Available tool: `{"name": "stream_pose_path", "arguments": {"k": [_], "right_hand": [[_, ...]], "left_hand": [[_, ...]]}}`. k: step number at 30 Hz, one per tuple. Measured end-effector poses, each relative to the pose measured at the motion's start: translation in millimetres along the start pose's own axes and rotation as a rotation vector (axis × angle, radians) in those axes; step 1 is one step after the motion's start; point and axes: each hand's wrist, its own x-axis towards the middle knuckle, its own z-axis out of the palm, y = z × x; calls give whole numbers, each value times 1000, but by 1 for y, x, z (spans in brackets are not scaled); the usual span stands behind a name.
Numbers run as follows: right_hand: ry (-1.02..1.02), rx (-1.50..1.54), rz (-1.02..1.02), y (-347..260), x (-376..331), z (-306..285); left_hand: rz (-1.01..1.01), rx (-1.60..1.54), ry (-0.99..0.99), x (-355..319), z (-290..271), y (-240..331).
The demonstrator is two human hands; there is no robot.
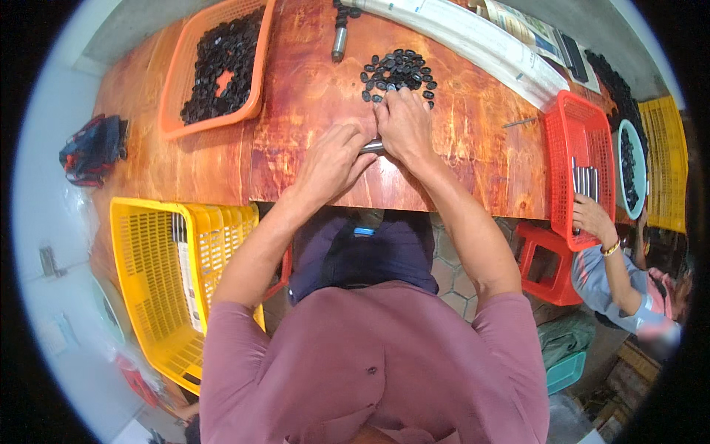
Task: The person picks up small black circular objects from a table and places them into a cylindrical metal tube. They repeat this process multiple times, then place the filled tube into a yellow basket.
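A short shiny metal tube [373, 146] lies crosswise near the front edge of the wooden table. My left hand [330, 160] is closed around the tube's left end. My right hand [405, 127] sits over the tube's right end, hiding it. Its fingertips are bunched at the near edge of a loose pile of small black oval pieces [403, 68]; what they pinch is too small to make out. Beyond the pile, to its left, a metal tube with a black end [339, 43] lies on the table.
An orange basket [168, 111] of black pieces stands far left. At right, a red basket [555, 159] holds metal tubes [584, 177]; a co-worker's hand [592, 220] reaches in. A pale green basin [640, 166] is beside it. A yellow crate [194, 259] stands below left.
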Motion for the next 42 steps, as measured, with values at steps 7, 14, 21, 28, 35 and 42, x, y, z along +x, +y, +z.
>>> {"name": "stream_pose_path", "arguments": {"k": [7,14,21,28,35,42], "right_hand": [[5,-16,8,-2,1,2],[45,2,21,-2,1,3],[77,57,-17,-5,-6,-1],[149,47,-61,-2,-9,4],[181,376,120,2,-4,1],[390,695,299,15,-8,3]], "left_hand": [[-71,-108,-5,1,1,0],[-78,-88,-68,4,1,-7],[-12,42,17,-7,12,-1],[21,103,45,-7,19,-4],[33,219,-14,9,7,10],[-726,-777,-54,8,8,-4]]}}
